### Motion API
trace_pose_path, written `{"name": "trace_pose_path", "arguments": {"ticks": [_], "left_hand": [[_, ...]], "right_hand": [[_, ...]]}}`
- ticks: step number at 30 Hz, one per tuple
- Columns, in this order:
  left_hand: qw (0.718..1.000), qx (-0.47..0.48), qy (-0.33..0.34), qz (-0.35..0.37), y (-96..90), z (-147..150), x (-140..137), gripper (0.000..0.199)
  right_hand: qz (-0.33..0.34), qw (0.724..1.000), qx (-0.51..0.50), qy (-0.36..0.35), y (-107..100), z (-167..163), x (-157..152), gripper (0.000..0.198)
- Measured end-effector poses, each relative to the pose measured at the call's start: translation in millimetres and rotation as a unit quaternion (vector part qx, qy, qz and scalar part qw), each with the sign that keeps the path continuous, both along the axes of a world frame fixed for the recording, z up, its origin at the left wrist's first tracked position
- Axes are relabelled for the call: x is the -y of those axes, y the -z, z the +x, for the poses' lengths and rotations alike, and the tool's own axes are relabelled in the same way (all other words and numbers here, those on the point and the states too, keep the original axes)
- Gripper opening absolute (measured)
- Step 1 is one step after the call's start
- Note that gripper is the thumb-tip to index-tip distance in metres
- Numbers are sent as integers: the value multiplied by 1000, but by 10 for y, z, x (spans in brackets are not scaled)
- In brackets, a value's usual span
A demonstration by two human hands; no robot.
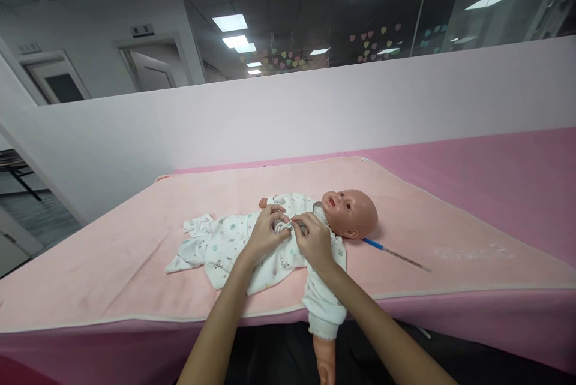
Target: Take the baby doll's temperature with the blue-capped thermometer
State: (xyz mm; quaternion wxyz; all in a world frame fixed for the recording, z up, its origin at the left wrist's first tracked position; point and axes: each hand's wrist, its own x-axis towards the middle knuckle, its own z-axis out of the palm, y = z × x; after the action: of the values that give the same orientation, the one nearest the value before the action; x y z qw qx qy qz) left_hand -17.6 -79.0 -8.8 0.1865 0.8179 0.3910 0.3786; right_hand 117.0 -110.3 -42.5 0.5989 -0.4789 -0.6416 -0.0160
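A baby doll [355,208] lies on its back, its head to the right. It wears a white printed top [281,268] and matching trousers [225,240]. Over the chest, my left hand [265,234] curls its thumb and fingers around looped white ties [282,226]. My right hand [315,240] meets it there, with thumb and forefinger pinched on the ties' other side. Their exact form is partly hidden by my fingers. One doll arm in a white sleeve [324,307] hangs over the near edge, below my right wrist.
Beneath the doll is a peach blanket [112,241] on a pink-covered table [508,187]. A thin stick with a blue end [396,253] lies beside the doll's head. Behind the table stands a white partition [288,115], with glass above it.
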Motion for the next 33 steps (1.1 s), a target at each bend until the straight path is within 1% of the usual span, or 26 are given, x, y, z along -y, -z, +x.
{"name": "trace_pose_path", "arguments": {"ticks": [4, 7, 13, 18, 22, 27, 30, 33], "left_hand": [[997, 43, 30, -57, -16, -43, 4, 11], [997, 46, 26, -58, -14, -92, 56, 13], [1000, -14, 4, 13, 50, -177, 248, 19], [993, -53, -54, 85, 105, -185, 380, 16], [984, -86, -88, 132, 163, -225, 446, 20], [975, -90, -108, 171, 239, -330, 480, 18], [972, -79, -115, 187, 272, -416, 480, 17], [972, -31, -147, 184, 288, -482, 464, 20]], "right_hand": [[1, 1000, 2, 0, 9, 9, -9, 20], [-2, 1000, -1, -3, 16, 15, -14, 20], [-1, 1000, 9, -18, 34, 21, -16, 22], [-6, 1000, 11, -23, 29, 20, 7, 23], [-2, 1000, 18, -24, 28, 19, 11, 22], [11, 1000, 20, -18, 35, 26, 2, 23], [26, 999, 22, 9, 53, 29, -7, 24], [56, 994, 82, 47, 93, 5, -14, 30]]}}
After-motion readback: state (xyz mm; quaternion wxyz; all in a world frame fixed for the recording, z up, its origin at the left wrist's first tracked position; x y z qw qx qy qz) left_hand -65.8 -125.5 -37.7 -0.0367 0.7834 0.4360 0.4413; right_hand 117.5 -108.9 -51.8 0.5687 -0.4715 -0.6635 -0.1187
